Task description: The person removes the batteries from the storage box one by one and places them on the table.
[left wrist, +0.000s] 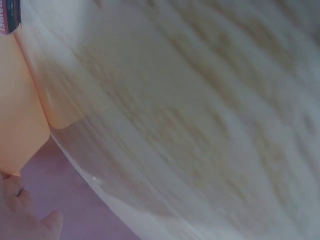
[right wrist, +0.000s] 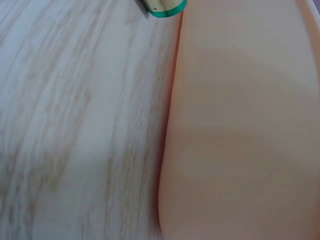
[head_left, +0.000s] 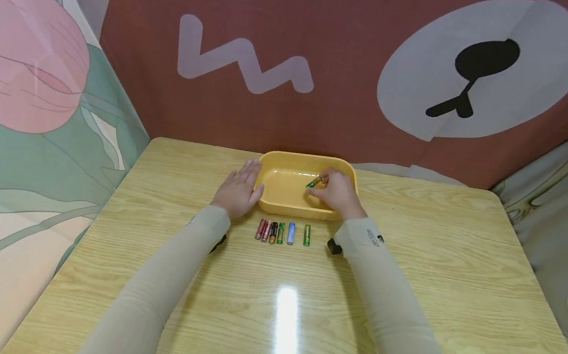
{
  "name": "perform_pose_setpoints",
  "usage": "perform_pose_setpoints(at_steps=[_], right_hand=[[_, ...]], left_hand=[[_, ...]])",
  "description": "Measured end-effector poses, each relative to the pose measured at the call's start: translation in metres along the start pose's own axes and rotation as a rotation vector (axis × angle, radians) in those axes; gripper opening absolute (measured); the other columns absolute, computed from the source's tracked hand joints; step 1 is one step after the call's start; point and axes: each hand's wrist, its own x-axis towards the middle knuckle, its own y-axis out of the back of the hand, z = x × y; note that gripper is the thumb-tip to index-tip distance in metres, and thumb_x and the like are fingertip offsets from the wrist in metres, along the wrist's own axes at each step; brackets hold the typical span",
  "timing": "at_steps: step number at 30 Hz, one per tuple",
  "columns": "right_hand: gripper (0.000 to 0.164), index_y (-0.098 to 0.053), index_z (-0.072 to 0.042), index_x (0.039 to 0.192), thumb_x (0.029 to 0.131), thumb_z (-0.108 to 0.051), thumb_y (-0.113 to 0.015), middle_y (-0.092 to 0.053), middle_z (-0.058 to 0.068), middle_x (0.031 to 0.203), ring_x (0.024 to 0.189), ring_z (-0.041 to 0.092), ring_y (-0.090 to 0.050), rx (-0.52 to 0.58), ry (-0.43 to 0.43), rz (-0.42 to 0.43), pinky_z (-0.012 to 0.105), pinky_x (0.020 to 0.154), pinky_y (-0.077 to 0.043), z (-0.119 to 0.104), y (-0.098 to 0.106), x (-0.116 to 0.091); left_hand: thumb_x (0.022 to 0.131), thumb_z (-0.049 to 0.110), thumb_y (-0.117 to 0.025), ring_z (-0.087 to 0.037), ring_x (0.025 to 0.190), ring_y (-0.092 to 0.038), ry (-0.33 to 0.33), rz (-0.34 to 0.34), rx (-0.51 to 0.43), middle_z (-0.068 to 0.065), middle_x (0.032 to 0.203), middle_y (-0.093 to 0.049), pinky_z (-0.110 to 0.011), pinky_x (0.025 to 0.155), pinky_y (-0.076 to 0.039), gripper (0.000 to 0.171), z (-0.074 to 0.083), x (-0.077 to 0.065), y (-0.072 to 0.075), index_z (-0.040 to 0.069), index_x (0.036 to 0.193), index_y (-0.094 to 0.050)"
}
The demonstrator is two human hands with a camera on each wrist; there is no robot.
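A yellow plastic tray (head_left: 291,210) stands at the back of the table. My left hand (head_left: 239,190) rests against its left rim with the fingers straight; part of that hand (left wrist: 22,207) shows low in the left wrist view. Over the tray's right half, my right hand (head_left: 340,194) pinches a green battery (head_left: 315,182), which is tilted. In front of the tray lies a row of batteries: two reddish ones, a black-and-copper one (head_left: 273,233), a green one (head_left: 281,233), a blue one (head_left: 291,233) and, set apart on the right, another green one (head_left: 307,235).
The wooden table (head_left: 434,287) runs back to a brown fabric backdrop (head_left: 322,117) with a cartoon print. Floral cloth (head_left: 21,83) hangs on the left. A small black device (head_left: 334,246) sits under the right wrist. Light glares on the tabletop near the front.
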Motion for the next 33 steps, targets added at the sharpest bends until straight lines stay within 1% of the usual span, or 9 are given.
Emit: perform_pose_setpoints(at_steps=[8, 16, 20, 24, 29, 33], right_hand=[[0.052, -0.062, 0.001, 0.121, 0.085, -0.030, -0.084, -0.066, 0.016, 0.113, 0.102, 0.031, -0.062, 0.091, 0.028, 0.021, 0.046, 0.090, -0.054, 0.000, 0.002, -0.004], [0.055, -0.062, -0.001, 0.125, 0.086, -0.033, -0.083, -0.065, 0.014, 0.115, 0.103, 0.029, -0.062, 0.137, 0.073, 0.037, 0.045, 0.092, -0.053, -0.001, 0.003, -0.010], [0.056, -0.061, -0.001, 0.126, 0.086, -0.033, -0.083, -0.064, 0.015, 0.117, 0.104, 0.030, -0.062, 0.132, 0.099, 0.051, 0.044, 0.094, -0.052, -0.002, 0.004, -0.014], [0.056, -0.060, 0.000, 0.127, 0.086, -0.031, -0.083, -0.063, 0.017, 0.119, 0.106, 0.031, -0.061, 0.124, 0.127, 0.071, 0.045, 0.095, -0.052, -0.003, 0.005, -0.018], [0.057, -0.060, -0.001, 0.129, 0.086, -0.031, -0.083, -0.063, 0.016, 0.120, 0.107, 0.030, -0.061, 0.124, 0.134, 0.080, 0.044, 0.096, -0.052, -0.006, 0.007, -0.024], [0.058, -0.059, -0.001, 0.133, 0.087, -0.027, -0.082, -0.062, 0.015, 0.121, 0.107, 0.030, -0.061, 0.134, 0.150, 0.098, 0.044, 0.096, -0.051, -0.007, 0.008, -0.030]], left_hand=[[0.110, 0.040, -0.029, -0.022, 0.156, -0.008, 0.008, -0.011, 0.024, -0.007, 0.170, -0.011, -0.052, 0.124, -0.016, 0.066, 0.002, 0.001, 0.002, 0.007, 0.164, -0.010], [0.109, 0.043, -0.026, -0.022, 0.156, -0.007, 0.010, -0.030, 0.039, -0.007, 0.170, -0.010, -0.051, 0.124, -0.015, 0.067, 0.002, 0.001, 0.002, 0.008, 0.164, -0.009], [0.109, 0.044, -0.025, -0.022, 0.156, -0.007, 0.008, -0.047, 0.062, -0.007, 0.170, -0.009, -0.051, 0.124, -0.015, 0.068, 0.003, 0.002, 0.002, 0.008, 0.164, -0.008], [0.109, 0.043, -0.026, -0.022, 0.156, -0.007, 0.007, -0.053, 0.081, -0.007, 0.170, -0.009, -0.051, 0.124, -0.014, 0.067, 0.004, 0.002, 0.006, 0.008, 0.164, -0.008], [0.109, 0.043, -0.026, -0.023, 0.156, -0.007, 0.005, -0.056, 0.077, -0.008, 0.170, -0.009, -0.051, 0.125, -0.012, 0.068, 0.003, 0.002, 0.008, 0.007, 0.164, -0.008], [0.109, 0.044, -0.026, -0.023, 0.156, -0.006, 0.007, -0.066, 0.076, -0.008, 0.170, -0.008, -0.050, 0.125, -0.011, 0.069, 0.002, 0.001, 0.008, 0.007, 0.164, -0.007]])
